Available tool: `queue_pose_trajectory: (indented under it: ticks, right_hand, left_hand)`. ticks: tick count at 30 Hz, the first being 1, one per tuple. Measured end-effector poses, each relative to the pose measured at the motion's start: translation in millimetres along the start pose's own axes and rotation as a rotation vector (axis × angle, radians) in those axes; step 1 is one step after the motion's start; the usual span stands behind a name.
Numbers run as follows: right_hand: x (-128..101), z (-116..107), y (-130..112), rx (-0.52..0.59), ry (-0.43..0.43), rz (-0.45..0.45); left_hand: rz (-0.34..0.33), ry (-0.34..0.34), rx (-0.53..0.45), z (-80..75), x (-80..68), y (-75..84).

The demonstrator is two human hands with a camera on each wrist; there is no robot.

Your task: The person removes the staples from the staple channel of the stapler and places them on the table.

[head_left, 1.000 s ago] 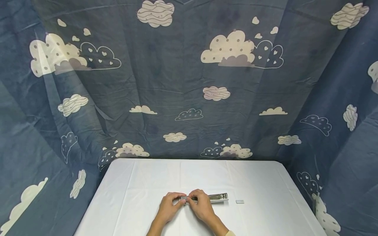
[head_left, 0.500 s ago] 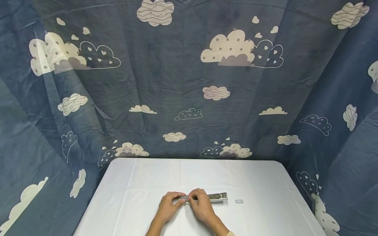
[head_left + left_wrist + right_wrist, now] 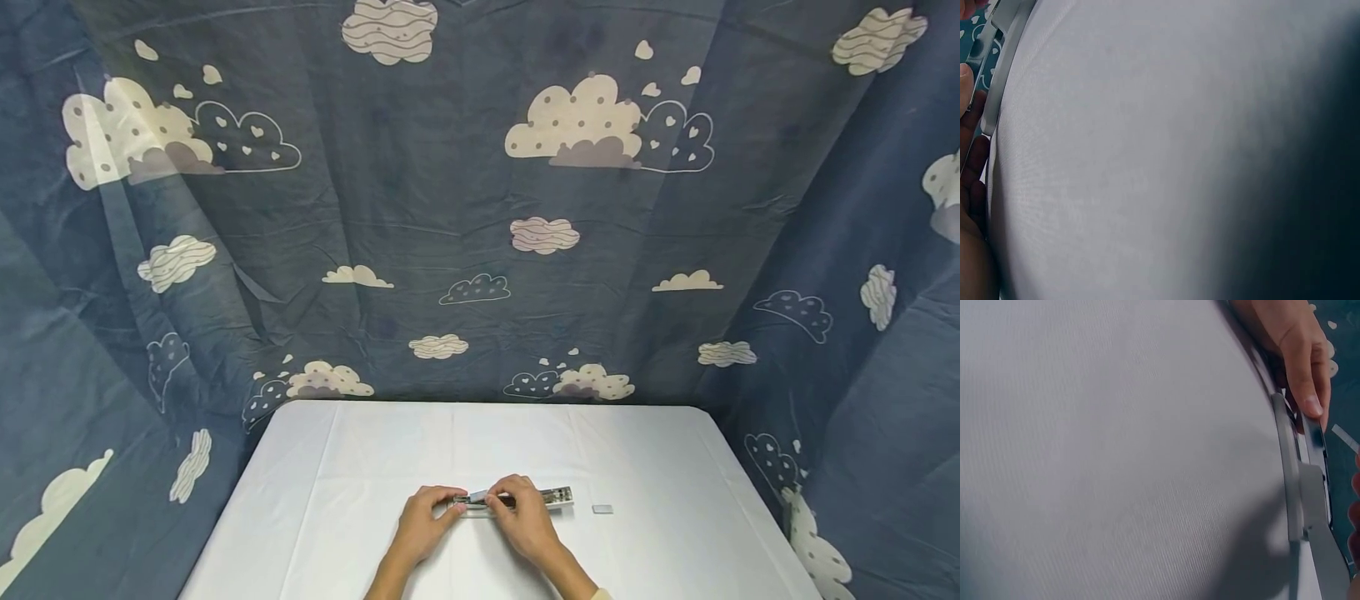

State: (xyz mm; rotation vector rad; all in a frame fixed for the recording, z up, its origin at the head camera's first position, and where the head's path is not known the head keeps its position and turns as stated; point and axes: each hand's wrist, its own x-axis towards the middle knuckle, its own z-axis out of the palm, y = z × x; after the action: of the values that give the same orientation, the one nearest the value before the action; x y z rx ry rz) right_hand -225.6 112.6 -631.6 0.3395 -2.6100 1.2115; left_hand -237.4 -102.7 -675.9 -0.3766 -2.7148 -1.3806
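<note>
Both hands, left and right, pinch a stapler lying on the white surface; a staple strip lies just right.

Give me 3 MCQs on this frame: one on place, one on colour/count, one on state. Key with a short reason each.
1. Where does the small grey piece lie?
A. On the white table, right of the stapler
B. Under the left hand
C. On the far edge of the table

2. What colour is the backdrop cloth?
A. Plain red
B. Dark blue with pale clouds
C. Green stripes

3. What are the hands doing?
A. Both lie flat, away from the stapler
B. Only the right hand touches it
C. Both hold the stapler

Key: 1 A, it sits on the table apart from the stapler, past its right end. 2 B, cloud prints on blue cover the whole backdrop. 3 C, the left hand and right hand both have their fingers curled on the stapler's left part.
</note>
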Motion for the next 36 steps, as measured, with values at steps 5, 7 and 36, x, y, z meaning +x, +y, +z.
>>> queue_pose_trajectory:
  ticks: [5,7,36]
  right_hand:
    - [-0.1,-9.9,3.6,0.008,0.008,0.015]
    - [0.0,-14.3,4.7,0.003,0.017,0.028]
    - [0.3,-123.2,46.2,-0.044,0.158,0.138]
  left_hand:
    - [-0.015,0.002,0.006,-1.1,-0.9,-2.2]
    - [-0.019,0.003,0.005,-1.4,-1.5,-2.8]
    - [-0.028,-0.025,-0.029,0.5,-1.9,1.0]
